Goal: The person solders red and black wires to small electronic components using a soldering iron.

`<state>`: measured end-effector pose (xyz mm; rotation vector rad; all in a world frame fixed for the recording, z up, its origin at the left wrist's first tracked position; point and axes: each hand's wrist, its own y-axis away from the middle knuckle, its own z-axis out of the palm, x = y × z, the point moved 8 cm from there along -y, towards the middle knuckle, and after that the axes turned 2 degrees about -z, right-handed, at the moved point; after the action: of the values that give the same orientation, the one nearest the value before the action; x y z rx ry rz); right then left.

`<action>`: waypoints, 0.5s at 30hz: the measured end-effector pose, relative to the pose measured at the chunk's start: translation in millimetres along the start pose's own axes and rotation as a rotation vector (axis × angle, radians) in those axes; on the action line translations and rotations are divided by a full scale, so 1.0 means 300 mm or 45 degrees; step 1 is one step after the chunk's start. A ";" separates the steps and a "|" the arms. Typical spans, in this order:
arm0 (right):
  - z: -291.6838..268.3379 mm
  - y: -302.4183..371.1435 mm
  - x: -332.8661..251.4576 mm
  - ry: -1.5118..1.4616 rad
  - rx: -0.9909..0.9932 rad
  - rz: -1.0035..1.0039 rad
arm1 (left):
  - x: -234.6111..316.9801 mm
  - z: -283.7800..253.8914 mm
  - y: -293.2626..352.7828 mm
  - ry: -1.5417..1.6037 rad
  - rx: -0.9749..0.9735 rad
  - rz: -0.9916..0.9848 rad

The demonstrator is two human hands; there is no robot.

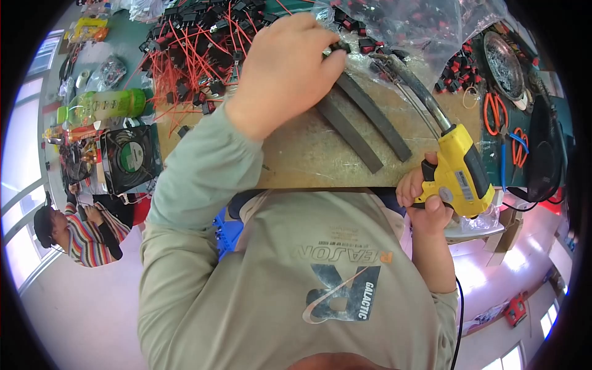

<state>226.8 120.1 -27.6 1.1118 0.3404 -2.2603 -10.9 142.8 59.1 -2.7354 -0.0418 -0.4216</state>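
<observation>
"Starting with the head view, what does the right hand (425, 198) have?"

"A yellow gun-shaped tool (461, 169). The hand is wrapped around its grip, at the near edge of the tan board (287, 163), with fingers up by the black trigger (428, 171). A bent metal tube (423, 92) runs from its nose up and to the left, and a thin rod (414, 105) goes alongside."

"And the left hand (290, 68)?"

"Up over the far part of the board, fingers curled in. Forefinger and thumb are at a small dark part (341, 47); whether they really pinch it, I cannot tell."

"What lies under that hand?"

"Two dark flat strips (350, 137), side by side, slanting down to the right, their upper ends close to the fingers."

"Around them?"

"Left of the hand, a heap of red wires (191, 52) with black switches among them. To its right, a clear plastic bag (407, 28), then loose black-and-red switches (459, 73), a round metal dish (504, 66) and orange-handled tools (495, 114)."

"Far left?"

"A green bottle (110, 105) on its side, just above a black fan (128, 159). Lower down, a co-worker in a striped top (92, 237), well apart from the board."
</observation>
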 end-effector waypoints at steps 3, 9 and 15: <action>-0.004 -0.004 -0.001 0.082 0.015 0.020 | 0.028 -0.043 0.081 0.116 0.000 -0.052; -0.001 -0.001 -0.001 0.074 0.009 0.025 | 0.006 -0.002 0.164 0.147 -0.042 -0.219; 0.001 -0.002 0.000 0.072 0.021 0.046 | 0.011 -0.010 0.166 0.116 -0.047 -0.189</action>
<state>226.2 120.3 -27.5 1.1834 0.3219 -2.2069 -4.4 95.4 45.0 -2.7559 -0.2167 -0.5932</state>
